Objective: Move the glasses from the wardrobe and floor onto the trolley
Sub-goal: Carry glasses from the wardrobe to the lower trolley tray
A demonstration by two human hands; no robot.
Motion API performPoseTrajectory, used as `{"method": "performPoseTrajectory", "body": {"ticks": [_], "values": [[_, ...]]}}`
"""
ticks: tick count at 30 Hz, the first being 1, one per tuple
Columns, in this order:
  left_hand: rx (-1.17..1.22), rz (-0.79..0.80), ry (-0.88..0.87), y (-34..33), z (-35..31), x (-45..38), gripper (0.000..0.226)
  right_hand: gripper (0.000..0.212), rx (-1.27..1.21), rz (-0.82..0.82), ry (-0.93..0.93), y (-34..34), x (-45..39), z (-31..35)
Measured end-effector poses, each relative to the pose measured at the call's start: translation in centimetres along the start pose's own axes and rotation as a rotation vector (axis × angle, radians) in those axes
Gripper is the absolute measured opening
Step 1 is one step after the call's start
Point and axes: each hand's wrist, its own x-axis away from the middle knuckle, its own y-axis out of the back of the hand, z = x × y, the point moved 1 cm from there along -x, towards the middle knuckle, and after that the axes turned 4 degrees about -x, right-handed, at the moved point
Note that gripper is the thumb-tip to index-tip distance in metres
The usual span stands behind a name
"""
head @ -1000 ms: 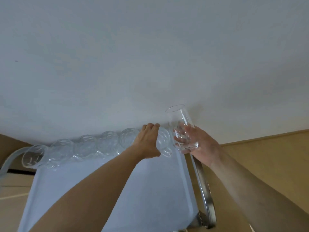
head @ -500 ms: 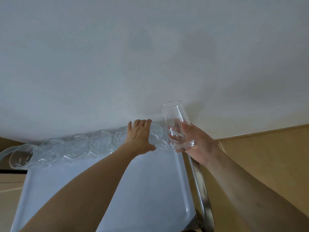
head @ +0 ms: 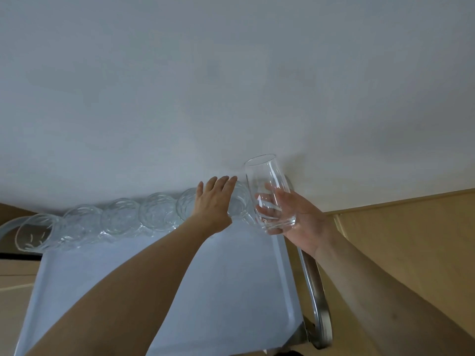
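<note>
We see a clear, smooth glass (head: 270,196) tilted, mouth toward 11 o'clock, above the trolley's (head: 231,291) 1 o'clock corner. A row of 6 clear glasses (head: 120,217) stands touching along the pale blue trolley's 12 o'clock edge, against the wall.

A white wall (head: 231,86) is seen beyond both hands; light wooden flooring (head: 411,253) is seen right of the right hand.
</note>
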Motion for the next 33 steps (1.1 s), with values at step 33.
{"method": "performPoseTrajectory", "body": {"ticks": [33], "values": [[0.325, -0.278, 0.088, -4.5, 18.5, 31.3, 0.079, 0.036, 0.145, -0.085, 0.057, -21.5, 11.0, -24.8]]}}
